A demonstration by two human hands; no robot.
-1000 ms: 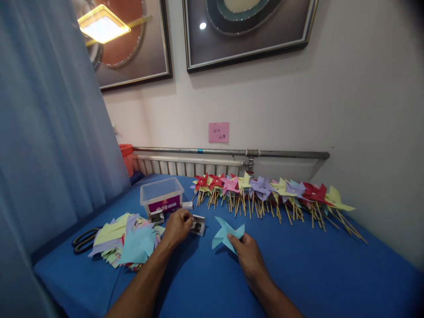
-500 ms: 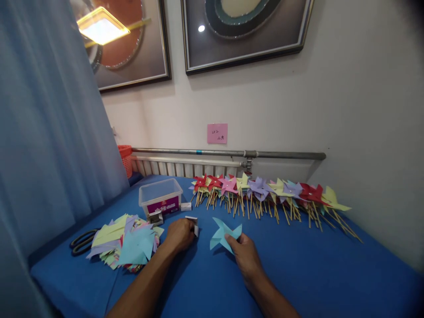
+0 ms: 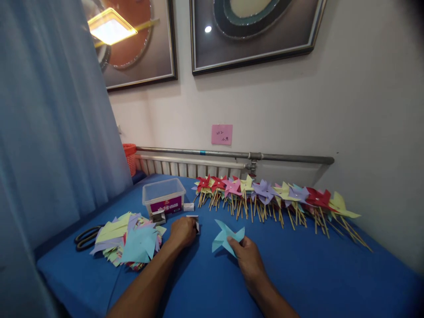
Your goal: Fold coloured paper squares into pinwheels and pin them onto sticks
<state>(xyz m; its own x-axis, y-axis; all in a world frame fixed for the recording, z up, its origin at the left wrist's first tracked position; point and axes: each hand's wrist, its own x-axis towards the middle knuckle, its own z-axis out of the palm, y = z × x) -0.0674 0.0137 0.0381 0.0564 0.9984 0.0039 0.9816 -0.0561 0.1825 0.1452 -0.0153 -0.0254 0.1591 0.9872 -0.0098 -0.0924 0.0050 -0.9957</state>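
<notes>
A light blue folded paper pinwheel [image 3: 221, 237], without a stick, is pinched between the thumb and fingers of my right hand [image 3: 250, 259] above the blue cloth. My left hand [image 3: 183, 230] is curled at a small white box [image 3: 198, 226], its fingertips hidden at the box's opening. What those fingers pinch, if anything, does not show. To the left of that hand lies a loose pile of coloured paper pieces [image 3: 141, 247], a light blue one on top. Black-handled scissors [image 3: 86, 238] lie partly beside the pile.
Finished pinwheels on sticks [image 3: 264, 189] lie in a long row at the back right. A clear plastic tub [image 3: 164, 189] stands at the back left, with an open small box [image 3: 159, 217] and another white box [image 3: 188, 207] beside it. A blue curtain [image 3: 59, 110] hangs at left.
The view has shifted slightly, moving the surroundings a little to the right in the picture. My left hand stays at the small box; my right hand still holds the pinwheel.
</notes>
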